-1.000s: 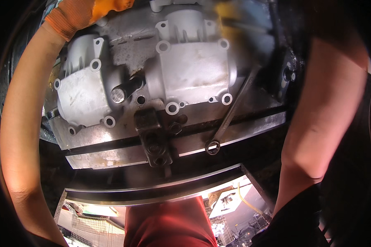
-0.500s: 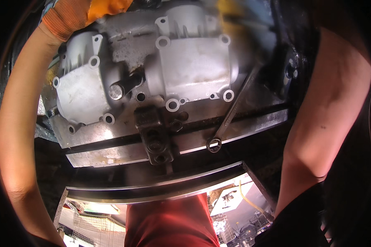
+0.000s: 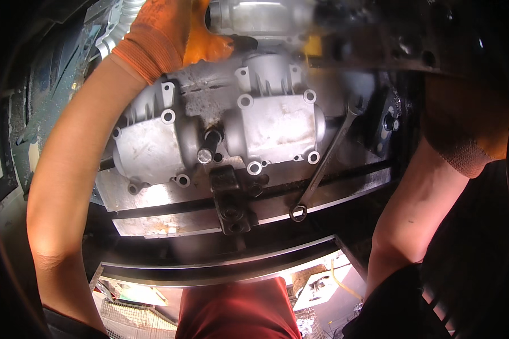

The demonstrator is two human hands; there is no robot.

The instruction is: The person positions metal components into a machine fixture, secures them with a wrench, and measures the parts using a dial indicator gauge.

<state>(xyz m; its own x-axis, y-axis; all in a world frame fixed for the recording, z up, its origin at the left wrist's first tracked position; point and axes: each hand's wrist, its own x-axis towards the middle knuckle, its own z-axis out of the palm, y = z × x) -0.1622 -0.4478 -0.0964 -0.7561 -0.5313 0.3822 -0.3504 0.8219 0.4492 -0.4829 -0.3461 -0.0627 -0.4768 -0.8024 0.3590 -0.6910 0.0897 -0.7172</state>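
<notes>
My left hand (image 3: 181, 34), in an orange knitted glove with a coated palm, reaches across the upper left. Its thumb points right, beside a silvery cast part (image 3: 257, 17) at the top edge. The fingers run out of the picture, so their grip does not show. My right hand (image 3: 469, 138), also gloved, is in shadow at the right rim by a dark machine part (image 3: 401, 42); its fingers are hidden. Below my left hand are two grey cast housings, the left one (image 3: 150, 147) and the right one (image 3: 280, 127), on a metal fixture.
A ring-ended wrench (image 3: 325, 161) leans slantwise at the fixture's right. A dark clamp block (image 3: 229, 200) sits at the front, with a round steel pin (image 3: 209, 148) between the housings. A metal-framed opening (image 3: 220, 268) lies nearest me. Something yellow (image 3: 314, 45) shows behind the right housing.
The view has shifted, so the housings appear lower and farther right. My left hand has moved right above the left housing. My right glove now shows, lower at the right rim.
</notes>
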